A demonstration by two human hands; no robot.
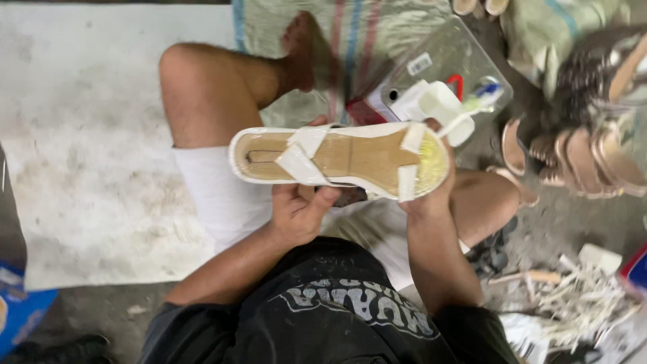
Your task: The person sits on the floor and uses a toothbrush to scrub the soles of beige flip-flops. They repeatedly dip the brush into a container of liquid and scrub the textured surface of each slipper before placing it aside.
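Right now the sandal (337, 158) sits across both your hands, held up over your lap, sole side facing you, long axis running left-right. It's white-edged w/ a tan sole; white strap ends are folded over and stuck down on it, crossing near the left part and two tabs near the right end. Right end shows a yellowish glue patch (431, 162).

Your left hand (300, 209) grips from below, approx. mid-sandal: fingers curled up under it, thumb on the near edge, so closed around the sandal. Your right hand (431, 192) supports the right end from beneath, fingers wrapped behind it; fingertips mostly hidden, but it's holding the sandal.

Just behind the right end, touching or nearly so, is a white plastic piece (435, 104); can't tell if your right fingers hold it too. Beyond it lies a clear plastic pack (458, 61) w/ a red bit inside.

Your legs are folded on the floor; bare foot (300, 50) rests on a striped sack (364, 34). White sheet (87, 135) covers the floor to your left. To your right, a pile of brown sandals (579, 155); lower right, white scraps (586, 296).
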